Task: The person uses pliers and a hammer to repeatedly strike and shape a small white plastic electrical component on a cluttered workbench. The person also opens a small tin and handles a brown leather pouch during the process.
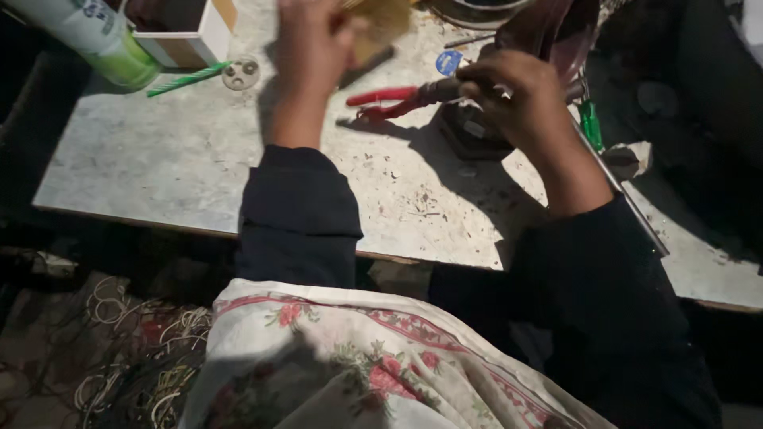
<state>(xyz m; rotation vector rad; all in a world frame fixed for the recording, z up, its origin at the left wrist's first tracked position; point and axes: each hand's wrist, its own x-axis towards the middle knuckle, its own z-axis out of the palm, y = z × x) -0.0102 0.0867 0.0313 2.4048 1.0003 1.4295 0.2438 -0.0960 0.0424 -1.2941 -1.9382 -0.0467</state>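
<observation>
My left hand (314, 48) is raised over the grey marble tabletop (159, 159), closed on a tan flat piece (381, 24) near the top edge of the view. My right hand (517, 95) grips a dark rod-shaped tool (439, 91) that points left, above a dark block (473, 135) on the table. Red-handled pliers (385, 102) lie on the table just under and left of that tool. Both arms wear dark sleeves.
A green and white bottle (95, 40) and a white box (195, 36) stand at the back left, with a green stick (187, 79) and a round disc (240, 73) beside them. A green-handled tool (590, 123) lies at the right. Floral cloth (358, 365) covers my lap; loose wires (135, 349) lie on the floor.
</observation>
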